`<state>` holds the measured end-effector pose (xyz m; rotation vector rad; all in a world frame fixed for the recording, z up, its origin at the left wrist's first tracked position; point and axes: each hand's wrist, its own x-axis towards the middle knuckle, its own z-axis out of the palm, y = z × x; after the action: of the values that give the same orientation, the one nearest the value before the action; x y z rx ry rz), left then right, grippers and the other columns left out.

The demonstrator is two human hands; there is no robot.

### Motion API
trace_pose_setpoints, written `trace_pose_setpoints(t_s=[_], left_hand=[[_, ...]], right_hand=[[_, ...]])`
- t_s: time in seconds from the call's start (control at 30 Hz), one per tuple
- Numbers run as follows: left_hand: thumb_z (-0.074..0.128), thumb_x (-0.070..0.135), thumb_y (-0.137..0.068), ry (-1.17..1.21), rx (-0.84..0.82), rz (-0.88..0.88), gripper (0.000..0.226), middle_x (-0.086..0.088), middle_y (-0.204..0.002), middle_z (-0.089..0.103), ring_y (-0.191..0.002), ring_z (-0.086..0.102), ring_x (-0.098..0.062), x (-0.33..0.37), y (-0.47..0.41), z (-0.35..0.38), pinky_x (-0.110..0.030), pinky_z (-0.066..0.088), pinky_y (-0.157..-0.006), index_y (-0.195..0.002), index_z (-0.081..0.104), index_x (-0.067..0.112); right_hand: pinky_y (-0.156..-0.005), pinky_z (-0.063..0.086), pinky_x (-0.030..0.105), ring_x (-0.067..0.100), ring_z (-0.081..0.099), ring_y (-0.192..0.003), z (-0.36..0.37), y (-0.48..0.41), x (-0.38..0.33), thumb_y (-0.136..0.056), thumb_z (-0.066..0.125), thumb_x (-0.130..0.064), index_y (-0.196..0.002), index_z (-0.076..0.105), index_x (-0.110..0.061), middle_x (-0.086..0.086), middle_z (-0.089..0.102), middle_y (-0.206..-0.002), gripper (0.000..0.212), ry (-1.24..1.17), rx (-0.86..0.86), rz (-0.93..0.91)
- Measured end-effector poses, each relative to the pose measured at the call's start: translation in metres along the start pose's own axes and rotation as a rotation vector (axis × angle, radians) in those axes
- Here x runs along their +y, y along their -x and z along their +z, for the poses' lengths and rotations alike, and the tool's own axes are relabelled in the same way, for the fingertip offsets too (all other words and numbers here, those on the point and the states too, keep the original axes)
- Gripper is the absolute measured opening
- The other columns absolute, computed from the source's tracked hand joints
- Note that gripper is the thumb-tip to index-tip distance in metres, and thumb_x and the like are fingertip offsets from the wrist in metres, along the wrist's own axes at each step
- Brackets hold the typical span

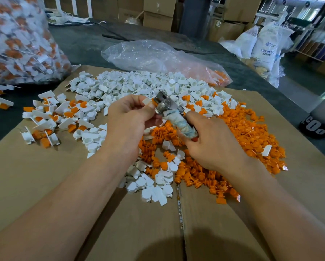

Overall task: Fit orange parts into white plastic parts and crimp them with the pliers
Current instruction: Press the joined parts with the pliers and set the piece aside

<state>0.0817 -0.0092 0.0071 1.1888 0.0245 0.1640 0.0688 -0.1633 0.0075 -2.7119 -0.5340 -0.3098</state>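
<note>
Crimping looks to be in hand: the left hand (127, 119) pinches a fitted white-and-orange piece (147, 101) at the pliers (167, 104) above the cardboard (44, 176), and the right hand (212, 144), fingers curled round the wrapped handles, should squeeze firmly next.

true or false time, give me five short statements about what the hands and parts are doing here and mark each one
1. The right hand grips the pliers by their cloth-wrapped handle. True.
2. The left hand lies flat and empty on the cardboard. False: it pinches a white part at the pliers' head.
3. Loose orange parts lie mostly on the cardboard's right side. True.
4. The full bag at far left holds only white pieces. False: white and orange both show inside.
5. The pile of white parts lies beyond the hands. True.
</note>
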Motion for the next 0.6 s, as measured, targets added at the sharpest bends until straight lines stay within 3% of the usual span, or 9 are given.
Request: trace_pose_setpoints(t_s=[0.13, 0.27, 0.4, 0.6], left_hand=[[0.056, -0.011, -0.082, 0.017, -0.002, -0.002, 0.023, -0.006, -0.056, 0.062, -0.052, 0.062, -0.016, 0.001, 0.000, -0.001, -0.020, 0.050, -0.050, -0.066, 0.056, 0.005], [0.062, -0.006, -0.079, 0.051, 0.007, -0.024, 0.017, -0.002, -0.051, 0.061, -0.051, 0.063, -0.015, 0.001, 0.000, -0.001, -0.019, 0.050, -0.048, -0.066, 0.058, 0.005], [0.062, -0.006, -0.079, 0.076, -0.022, -0.075, 0.015, -0.004, -0.052, 0.061, -0.051, 0.064, -0.015, 0.002, 0.000, -0.002, -0.018, 0.050, -0.047, -0.067, 0.059, 0.002], [0.058, -0.004, -0.081, 0.084, -0.011, -0.096, 0.018, -0.002, -0.047, 0.057, -0.050, 0.065, -0.018, 0.003, 0.001, -0.002, -0.018, 0.049, -0.043, -0.066, 0.060, 0.004]], right_hand=[[-0.046, 0.033, 0.030, 0.009, 0.045, -0.055, 0.001, 0.001, 0.000, -0.088, 0.057, -0.033, -0.089, 0.040, -0.027, -0.007, 0.050, -0.064, 0.018, -0.041, 0.000, 0.018], [-0.050, 0.028, 0.022, 0.002, 0.042, -0.062, -0.006, -0.002, 0.010, -0.080, 0.062, -0.046, -0.089, 0.044, -0.025, -0.015, 0.044, -0.071, 0.030, -0.013, 0.118, 0.115], [-0.054, 0.030, 0.027, 0.013, 0.047, -0.075, -0.009, -0.006, 0.025, -0.075, 0.061, -0.054, -0.100, 0.051, -0.019, -0.005, 0.051, -0.086, 0.045, 0.028, 0.199, 0.227], [-0.071, 0.028, 0.027, 0.022, 0.050, -0.100, -0.002, -0.010, 0.039, -0.071, 0.065, -0.058, -0.121, 0.052, -0.016, 0.006, 0.056, -0.111, 0.066, 0.187, 0.087, 0.290]])
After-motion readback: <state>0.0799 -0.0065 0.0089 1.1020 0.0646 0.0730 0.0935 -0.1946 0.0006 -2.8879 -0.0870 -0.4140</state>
